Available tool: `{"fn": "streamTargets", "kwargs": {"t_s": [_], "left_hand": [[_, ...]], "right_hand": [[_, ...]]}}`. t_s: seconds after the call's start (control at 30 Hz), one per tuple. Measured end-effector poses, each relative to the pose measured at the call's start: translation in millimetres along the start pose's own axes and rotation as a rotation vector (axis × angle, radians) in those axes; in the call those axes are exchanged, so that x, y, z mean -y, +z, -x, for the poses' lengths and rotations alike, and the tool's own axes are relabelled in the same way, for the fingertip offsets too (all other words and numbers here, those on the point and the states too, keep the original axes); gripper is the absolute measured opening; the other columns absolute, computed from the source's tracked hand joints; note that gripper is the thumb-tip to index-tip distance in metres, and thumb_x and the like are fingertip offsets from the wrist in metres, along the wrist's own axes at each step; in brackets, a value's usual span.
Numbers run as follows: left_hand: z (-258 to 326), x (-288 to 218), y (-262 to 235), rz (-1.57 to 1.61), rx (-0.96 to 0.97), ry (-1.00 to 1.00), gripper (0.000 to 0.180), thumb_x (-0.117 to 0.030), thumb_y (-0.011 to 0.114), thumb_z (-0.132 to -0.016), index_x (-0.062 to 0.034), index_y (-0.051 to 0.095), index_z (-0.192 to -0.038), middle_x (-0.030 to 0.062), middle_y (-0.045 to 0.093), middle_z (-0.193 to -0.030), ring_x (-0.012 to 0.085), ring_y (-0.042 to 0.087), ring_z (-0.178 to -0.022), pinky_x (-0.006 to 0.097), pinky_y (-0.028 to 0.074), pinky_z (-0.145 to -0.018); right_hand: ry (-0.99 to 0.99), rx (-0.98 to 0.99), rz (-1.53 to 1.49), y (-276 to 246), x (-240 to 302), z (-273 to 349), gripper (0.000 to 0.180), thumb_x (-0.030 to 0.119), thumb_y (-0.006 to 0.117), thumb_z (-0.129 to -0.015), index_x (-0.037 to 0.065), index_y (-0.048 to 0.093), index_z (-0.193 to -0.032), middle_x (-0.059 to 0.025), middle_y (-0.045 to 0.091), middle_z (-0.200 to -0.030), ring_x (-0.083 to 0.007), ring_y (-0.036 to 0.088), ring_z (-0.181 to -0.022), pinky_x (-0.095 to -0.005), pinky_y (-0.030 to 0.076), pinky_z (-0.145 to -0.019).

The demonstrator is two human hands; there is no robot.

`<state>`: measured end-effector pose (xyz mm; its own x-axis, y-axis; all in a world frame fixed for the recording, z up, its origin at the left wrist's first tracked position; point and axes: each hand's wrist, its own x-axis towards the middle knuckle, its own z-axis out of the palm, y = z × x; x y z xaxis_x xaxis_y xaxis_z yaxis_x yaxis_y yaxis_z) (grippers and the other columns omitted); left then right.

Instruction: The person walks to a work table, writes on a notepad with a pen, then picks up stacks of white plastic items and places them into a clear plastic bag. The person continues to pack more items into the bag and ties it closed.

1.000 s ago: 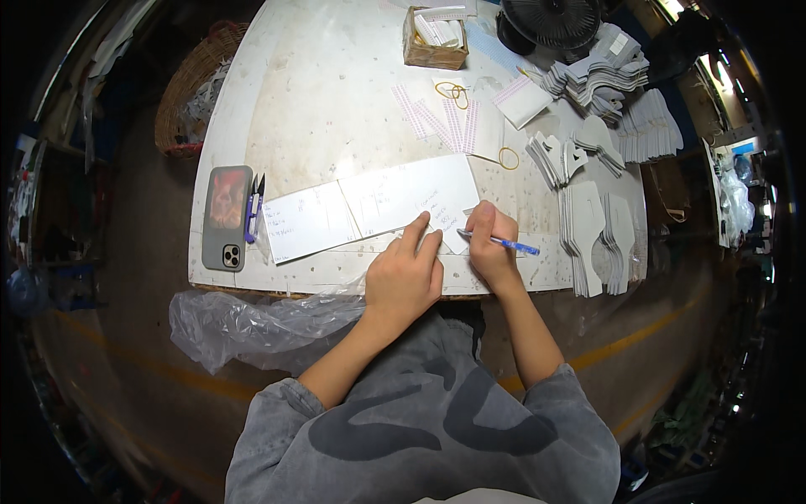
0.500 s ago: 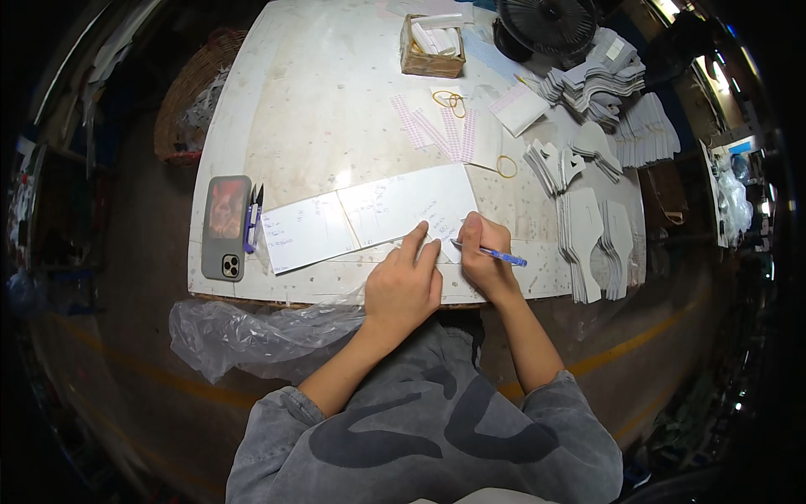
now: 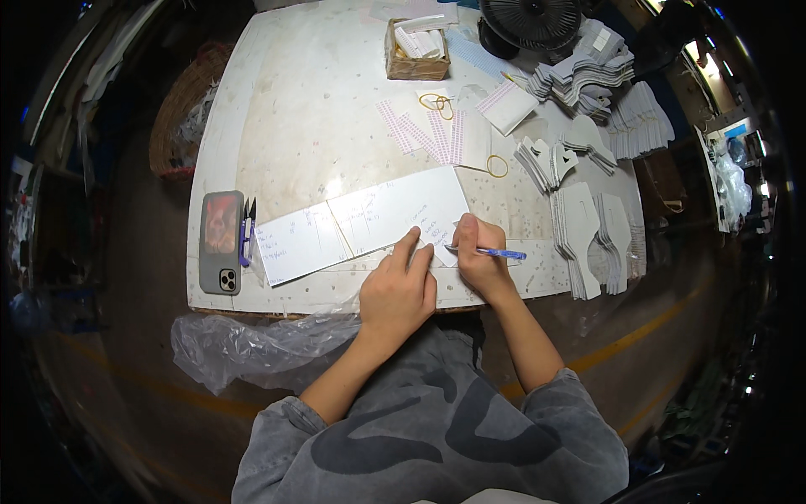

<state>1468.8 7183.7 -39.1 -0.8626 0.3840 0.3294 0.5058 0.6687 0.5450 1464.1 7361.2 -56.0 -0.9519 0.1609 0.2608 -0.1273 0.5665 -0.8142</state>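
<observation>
A long white booklet with handwriting and a rubber band around its middle lies slanted on the table. My left hand rests palm down at its near edge, index and middle fingers stretched onto the paper. In my right hand a blue pen is gripped, its tip touching or just over a small white slip at the booklet's right end. That slip lies partly under my left fingertips. Several lines of writing stand just above the slip.
Left of the booklet are a grey-cased phone and purple-handled thread snips. Stacks of shaped white cards line the right side. Farther back stand a cardboard box and a black fan. A clear plastic bag hangs at the front edge.
The whole view has shifted a little, so the table's things appear slightly farther left. The pen lies a bit flatter in my right hand. Both hands stay at the paper.
</observation>
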Motion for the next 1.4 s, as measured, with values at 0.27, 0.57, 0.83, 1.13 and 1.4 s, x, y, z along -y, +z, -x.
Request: {"fn": "streamTargets", "kwargs": {"t_s": [0.27,0.57,0.83,1.13,1.4], "left_hand": [[2,5,7,-0.007,-0.028,0.032,0.036,-0.012,0.069,-0.079,-0.01,0.072,-0.114,0.009,0.066,-0.134,0.0219,0.07,-0.078,0.033,0.057,-0.066],[-1,-3,-1,0.009,0.016,-0.026,0.029,-0.008,0.069,-0.081,-0.0087,0.074,-0.109,0.0095,0.068,-0.129,0.0255,0.073,-0.089,0.035,0.058,-0.071],[-2,-3,-3,0.015,0.019,-0.027,0.029,-0.008,0.069,-0.081,-0.0086,0.074,-0.109,0.0098,0.068,-0.129,0.0255,0.073,-0.09,0.035,0.058,-0.071],[-1,-1,1,0.007,-0.008,-0.021,0.029,-0.007,0.069,-0.081,-0.0082,0.074,-0.109,0.0098,0.068,-0.129,0.0256,0.073,-0.089,0.035,0.059,-0.071],[-1,-2,0,0.013,-0.001,-0.023,0.028,-0.007,0.069,-0.08,-0.0084,0.073,-0.108,0.0097,0.068,-0.13,0.0251,0.073,-0.089,0.035,0.059,-0.071]], "right_hand": [[-0.002,-0.018,-0.003,-4,2,-1,0.047,0.022,0.041,-0.113,-0.001,0.052,-0.073,-0.012,0.054,-0.062,-0.0225,0.052,-0.055,-0.0363,0.045,-0.058],[-0.02,0.059,0.015,-4,7,0,0.045,0.021,0.042,-0.112,0.0,0.05,-0.073,-0.0122,0.051,-0.061,-0.0238,0.05,-0.054,-0.0367,0.044,-0.057],[0.004,0.006,0.007,-1,0,2,0.044,0.02,0.043,-0.111,-0.001,0.05,-0.074,-0.0135,0.051,-0.061,-0.0248,0.051,-0.054,-0.0379,0.043,-0.056],[0.016,-0.102,-0.076,-10,-2,1,0.05,0.023,0.038,-0.113,0.0,0.053,-0.071,-0.0088,0.054,-0.061,-0.0186,0.05,-0.054,-0.0344,0.042,-0.054],[-0.012,-0.018,-0.106,-14,-2,23,0.05,0.022,0.039,-0.113,0.0,0.055,-0.071,-0.0093,0.053,-0.059,-0.0204,0.052,-0.051,-0.0349,0.043,-0.054]]}}
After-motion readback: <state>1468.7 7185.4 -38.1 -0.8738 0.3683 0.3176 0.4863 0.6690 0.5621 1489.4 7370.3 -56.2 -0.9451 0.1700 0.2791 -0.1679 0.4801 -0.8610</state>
